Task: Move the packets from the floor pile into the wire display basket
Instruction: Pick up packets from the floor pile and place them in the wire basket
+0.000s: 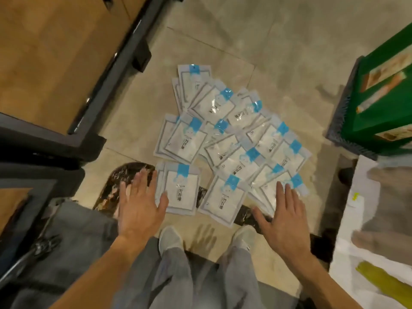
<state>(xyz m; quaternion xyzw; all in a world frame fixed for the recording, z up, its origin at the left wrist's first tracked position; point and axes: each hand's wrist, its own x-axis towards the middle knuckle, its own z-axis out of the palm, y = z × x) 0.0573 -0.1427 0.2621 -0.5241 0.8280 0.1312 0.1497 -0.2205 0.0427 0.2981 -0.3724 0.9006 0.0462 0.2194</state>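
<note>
Bare fingers first: on my left hand (139, 206) they are straight and spread, tips over the near left edge of the packets (231, 139), thumb at a packet's side. My right hand (282, 217) mirrors it, fingers straight and slightly apart, tips over the pile's near right edge, thumb splayed inward. Neither grips anything. Both palms face down, forearms reaching forward from below. White packets with blue tabs lie fanned on the tile floor (278, 52), ahead of my shoes (170, 238).

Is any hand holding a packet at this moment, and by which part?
Nothing is held. The left hand and right hand are both open with fingers spread, at the near edge of the packets.
</note>
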